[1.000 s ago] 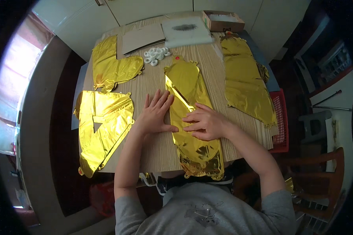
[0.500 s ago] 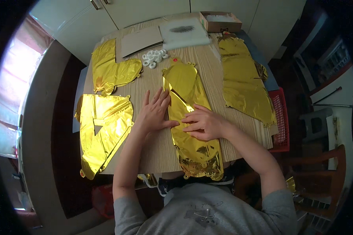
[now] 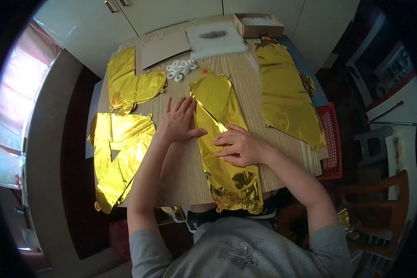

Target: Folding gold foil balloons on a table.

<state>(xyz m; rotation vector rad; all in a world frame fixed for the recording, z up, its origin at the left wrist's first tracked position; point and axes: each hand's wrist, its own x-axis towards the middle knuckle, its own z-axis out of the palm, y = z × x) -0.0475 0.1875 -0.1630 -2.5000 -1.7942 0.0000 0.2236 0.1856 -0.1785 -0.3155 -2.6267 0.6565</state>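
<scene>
A flat gold foil balloon [image 3: 213, 162] lies lengthwise in front of me, its small red spot at the far end. A shiny diagonal crease crosses its upper half. My left hand [image 3: 176, 125] lies flat and spread at the balloon's left edge, fingertips near the crease's upper end and thumb on the foil. My right hand [image 3: 238, 146] rests on the middle of the balloon, fingers apart and slightly bent. Neither hand grips anything.
More flat gold foil balloons lie around: one at the far left [image 3: 125, 85], one at the near left [image 3: 120, 157], one on the right [image 3: 287, 92]. White rings [image 3: 180, 68], grey cardboard [image 3: 164, 50], a clear plastic bag [image 3: 217, 44], a cardboard box [image 3: 259, 31] and a red basket [image 3: 330, 139] stand beyond or beside.
My left hand has slid slightly away from me and to the left along the balloon's edge. The right hand stays almost in place on the foil.
</scene>
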